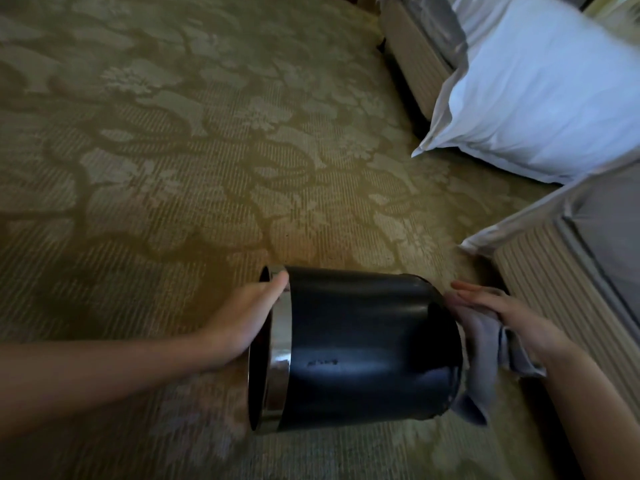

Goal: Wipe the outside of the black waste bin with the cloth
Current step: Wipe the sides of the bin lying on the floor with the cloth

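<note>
Above a patterned carpet (173, 168), the bin (360, 344) is held on its side; left hand (242, 320) grips its rim, right hand (512, 313), fingers flat, presses the cloth (481, 358) against its base. Next, probably turning it to wipe the wall

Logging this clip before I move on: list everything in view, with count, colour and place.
bin: one, black with chrome rim, on its side, held above carpet, bottom centre
cloth: one, grey, against bin's base
carpet: one, olive floral, across floor
pillow: one, white, upper right
bed: striped base and grey cover, right edge
left hand: gripping bin's rim
right hand: flat, pressing cloth to base
</note>
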The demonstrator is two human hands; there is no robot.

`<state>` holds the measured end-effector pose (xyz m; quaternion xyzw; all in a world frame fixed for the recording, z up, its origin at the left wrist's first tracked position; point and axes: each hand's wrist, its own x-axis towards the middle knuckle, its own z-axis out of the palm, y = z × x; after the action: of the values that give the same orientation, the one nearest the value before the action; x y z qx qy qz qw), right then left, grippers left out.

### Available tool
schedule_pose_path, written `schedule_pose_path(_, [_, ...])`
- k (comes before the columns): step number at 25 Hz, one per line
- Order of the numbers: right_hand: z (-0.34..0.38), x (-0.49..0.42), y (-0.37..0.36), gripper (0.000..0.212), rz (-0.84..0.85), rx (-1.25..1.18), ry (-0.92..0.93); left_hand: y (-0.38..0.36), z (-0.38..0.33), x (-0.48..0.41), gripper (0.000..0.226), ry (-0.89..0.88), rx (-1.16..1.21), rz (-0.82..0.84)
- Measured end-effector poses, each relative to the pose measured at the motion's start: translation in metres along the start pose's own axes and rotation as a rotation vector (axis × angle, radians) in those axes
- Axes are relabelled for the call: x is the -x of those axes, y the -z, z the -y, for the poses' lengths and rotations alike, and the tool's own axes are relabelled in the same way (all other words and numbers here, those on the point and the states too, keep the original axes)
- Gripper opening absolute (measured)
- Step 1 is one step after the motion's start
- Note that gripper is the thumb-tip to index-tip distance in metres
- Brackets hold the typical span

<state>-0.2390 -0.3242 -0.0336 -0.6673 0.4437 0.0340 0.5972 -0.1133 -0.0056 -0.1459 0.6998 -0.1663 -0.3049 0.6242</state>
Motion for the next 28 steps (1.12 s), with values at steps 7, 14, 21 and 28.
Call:
schedule_pose_path(7, [0.000, 0.003, -0.027, 0.016, 0.139, -0.370, -0.071, -0.003, -0.013, -0.022, 0.063, 0.025, -0.080, -0.092])
schedule_pose_path(14, [-0.035, -0.006, -0.046, 0.019, -0.092, -0.568, 0.184, 0.018, -0.034, -0.029, 0.042, -0.404, -0.456, -0.059])
schedule_pose_path(21, [-0.055, -0.009, -0.084, 0.012, -0.572, 0.063, 0.646, 0.030, 0.012, -0.001, 0.027, -0.164, -0.432, -0.013])
schedule_pose_path(28, [-0.012, -0.021, -0.201, 0.013, -0.623, 0.605, 0.978, 0.036, 0.030, 0.003, 0.015, -0.222, -0.790, 0.054])
